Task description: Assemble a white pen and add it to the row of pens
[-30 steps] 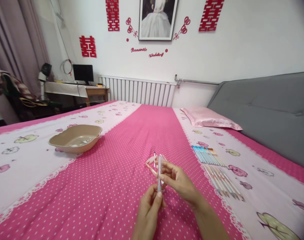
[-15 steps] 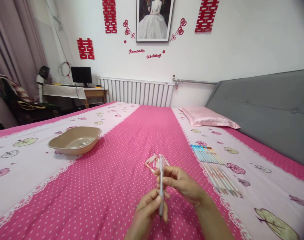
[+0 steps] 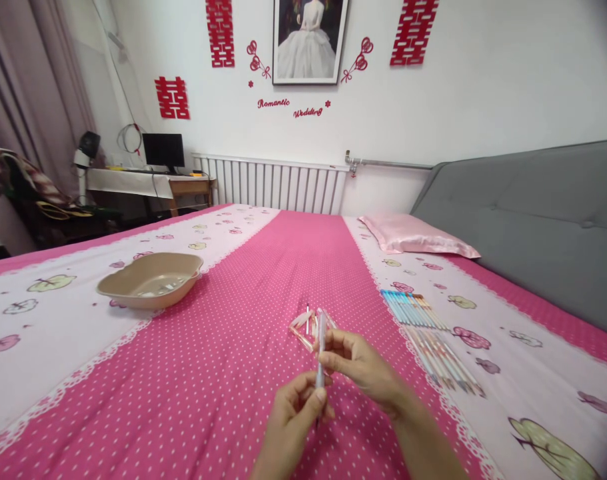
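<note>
Fingers (image 3: 310, 399) of our left hand (image 3: 289, 421) and right hand (image 3: 366, 370) pinch one pen (image 3: 319, 375) near the little pile (image 3: 299, 325). We should keep it straight and grip softly.

Pen (image 3: 320, 348): one, slim, pale translucent barrel. Held nearly upright, lower end pinched in left hand (image 3: 290, 423), upper part in right hand (image 3: 366, 373). Above the bed (image 3: 208, 373), pink dotted centre strip, toward its near edge.
</note>
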Motion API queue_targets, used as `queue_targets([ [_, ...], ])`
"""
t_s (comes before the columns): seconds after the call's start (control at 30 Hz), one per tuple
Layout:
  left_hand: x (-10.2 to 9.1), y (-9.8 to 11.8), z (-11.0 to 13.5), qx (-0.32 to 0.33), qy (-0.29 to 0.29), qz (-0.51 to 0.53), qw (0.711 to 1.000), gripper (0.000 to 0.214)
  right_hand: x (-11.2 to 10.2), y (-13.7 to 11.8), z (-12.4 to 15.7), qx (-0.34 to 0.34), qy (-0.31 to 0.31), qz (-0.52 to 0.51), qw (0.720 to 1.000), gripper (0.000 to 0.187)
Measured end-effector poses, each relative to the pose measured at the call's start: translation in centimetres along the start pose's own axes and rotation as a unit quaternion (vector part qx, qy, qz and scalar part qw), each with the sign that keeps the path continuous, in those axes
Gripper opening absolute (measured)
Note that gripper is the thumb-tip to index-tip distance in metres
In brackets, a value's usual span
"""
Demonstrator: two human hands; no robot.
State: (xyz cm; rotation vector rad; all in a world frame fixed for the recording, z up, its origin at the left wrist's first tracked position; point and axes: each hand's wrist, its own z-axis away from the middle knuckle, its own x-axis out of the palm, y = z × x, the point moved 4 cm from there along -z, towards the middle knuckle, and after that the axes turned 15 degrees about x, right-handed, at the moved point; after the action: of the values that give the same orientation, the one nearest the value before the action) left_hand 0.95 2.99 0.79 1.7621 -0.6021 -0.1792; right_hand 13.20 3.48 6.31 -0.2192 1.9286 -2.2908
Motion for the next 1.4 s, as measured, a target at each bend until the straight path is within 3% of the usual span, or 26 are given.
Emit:
queue_targets([
  [0.3, -0.3, 0.4, 0.1, 0.060, 0.034, -0.116, 0.991, 0.025, 0.2, 0.0, 0.1, -0.014, 0.096, 0.123, 0.988, 0.019],
  [0.57, 0.0, 0.4, 0.3, 0.058, 0.014, -0.112, 0.992, 0.025, 0.6, -0.5, 0.5, 0.010, 0.134, 0.188, 0.973, 0.015],
  [0.67, 0.1, 0.3, 0.3, 0.045, 0.006, -0.077, 0.996, 0.027, 0.6, -0.5, 0.7, 0.004, 0.110, 0.148, 0.983, 0.014],
  [0.8, 0.1, 0.3, 0.5, 0.012, -0.012, -0.020, 1.000, 0.030, 0.7, -0.5, 1.2, 0.016, 0.028, 0.027, 0.999, 0.032],
  [0.9, 0.1, 0.2, 0.6, -0.009, -0.021, 0.046, 0.999, 0.029, 0.8, -0.6, 1.5, 0.034, -0.021, -0.019, 0.999, 0.034],
  [1.03, 0.3, 0.2, 0.6, -0.018, -0.025, 0.128, 0.991, 0.028, 1.0, -0.9, 1.7, 0.041, -0.034, -0.029, 0.998, 0.031],
  [1.17, 0.4, 0.5, 0.7, -0.019, -0.030, 0.130, 0.991, 0.023, 1.1, -0.8, 1.4, 0.026, -0.033, -0.032, 0.999, 0.025],
  [1.27, 0.5, 0.6, 0.7, -0.013, -0.027, 0.100, 0.995, 0.022, 1.0, -0.6, 1.1, 0.016, -0.002, -0.004, 1.000, 0.021],
  [1.4, 0.4, 0.5, 0.4, 0.005, -0.020, 0.043, 0.999, 0.025, 0.8, -0.2, 0.8, 0.016, 0.110, 0.093, 0.989, 0.021],
])
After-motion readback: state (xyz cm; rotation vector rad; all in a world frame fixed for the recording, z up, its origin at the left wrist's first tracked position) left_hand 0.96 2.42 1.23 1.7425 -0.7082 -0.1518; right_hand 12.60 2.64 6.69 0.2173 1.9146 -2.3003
